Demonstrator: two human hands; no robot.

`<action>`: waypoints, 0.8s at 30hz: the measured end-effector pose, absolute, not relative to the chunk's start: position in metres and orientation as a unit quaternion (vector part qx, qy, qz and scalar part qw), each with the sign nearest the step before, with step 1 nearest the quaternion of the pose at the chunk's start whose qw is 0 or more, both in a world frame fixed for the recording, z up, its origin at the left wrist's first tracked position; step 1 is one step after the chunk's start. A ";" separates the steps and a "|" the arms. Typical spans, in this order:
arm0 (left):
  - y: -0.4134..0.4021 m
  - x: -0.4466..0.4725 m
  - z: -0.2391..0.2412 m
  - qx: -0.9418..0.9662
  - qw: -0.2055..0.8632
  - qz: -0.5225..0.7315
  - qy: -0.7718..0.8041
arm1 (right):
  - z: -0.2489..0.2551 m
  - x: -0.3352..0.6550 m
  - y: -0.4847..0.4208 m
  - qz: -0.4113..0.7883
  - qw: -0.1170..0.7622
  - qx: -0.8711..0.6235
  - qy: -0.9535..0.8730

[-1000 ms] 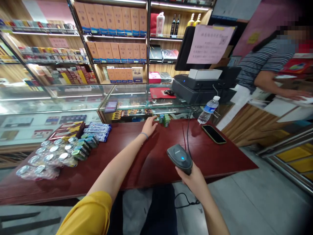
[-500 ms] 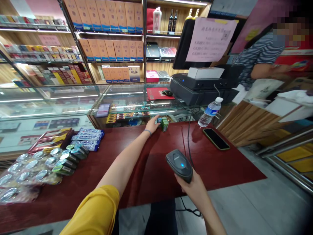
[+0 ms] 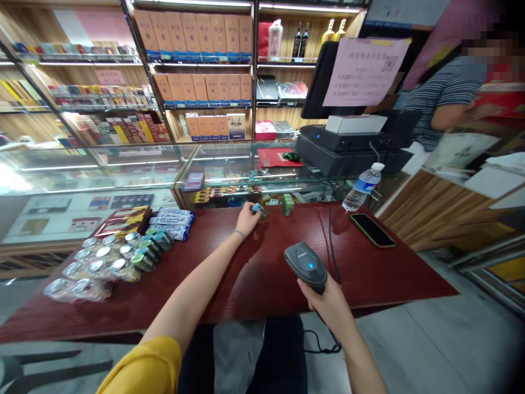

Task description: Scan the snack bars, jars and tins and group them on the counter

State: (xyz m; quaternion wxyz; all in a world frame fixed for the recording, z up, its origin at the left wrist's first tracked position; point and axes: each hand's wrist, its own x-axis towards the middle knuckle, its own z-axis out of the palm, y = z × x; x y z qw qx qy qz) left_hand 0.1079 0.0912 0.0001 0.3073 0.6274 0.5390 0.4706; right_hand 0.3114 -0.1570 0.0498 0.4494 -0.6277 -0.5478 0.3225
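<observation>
My left hand (image 3: 246, 221) is closed on a small container with a blue-green top (image 3: 259, 209), near the far edge of the dark red table. Just right of it stand small green containers (image 3: 287, 205), apart from the hand. My right hand (image 3: 324, 301) grips a dark grey barcode scanner (image 3: 305, 265), its blue light lit, above the table's near side. On the left lie clear jars with silver lids (image 3: 98, 267), several small green-topped containers (image 3: 148, 254), blue-and-white packets (image 3: 174, 223) and brown-and-yellow packs (image 3: 127, 220).
A water bottle (image 3: 363, 187) and a phone (image 3: 373, 230) are at the table's right end. The scanner's cable (image 3: 330, 235) crosses the table (image 3: 213, 273). Behind are a glass counter (image 3: 151, 169), a monitor (image 3: 318, 82) and stocked shelves. A person in a striped shirt (image 3: 445, 87) stands at right.
My left hand has picked the blue-green-topped container away from the green ones and moved it left. The view has shifted, and the scanner stays in my right hand.
</observation>
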 end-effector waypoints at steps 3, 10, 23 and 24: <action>0.060 0.067 -0.002 0.595 0.324 0.509 0.531 | 0.056 0.297 -0.165 0.366 0.443 -0.617 -0.538; -0.015 -0.034 -0.010 0.588 0.292 0.529 0.538 | 0.065 0.258 -0.183 0.374 0.429 -0.594 -0.568; -0.070 -0.101 -0.025 0.593 0.340 0.565 0.462 | 0.044 0.200 -0.207 0.363 0.395 -0.568 -0.624; -0.069 -0.100 -0.026 0.594 0.335 0.569 0.459 | 0.042 0.198 -0.208 0.362 0.388 -0.565 -0.632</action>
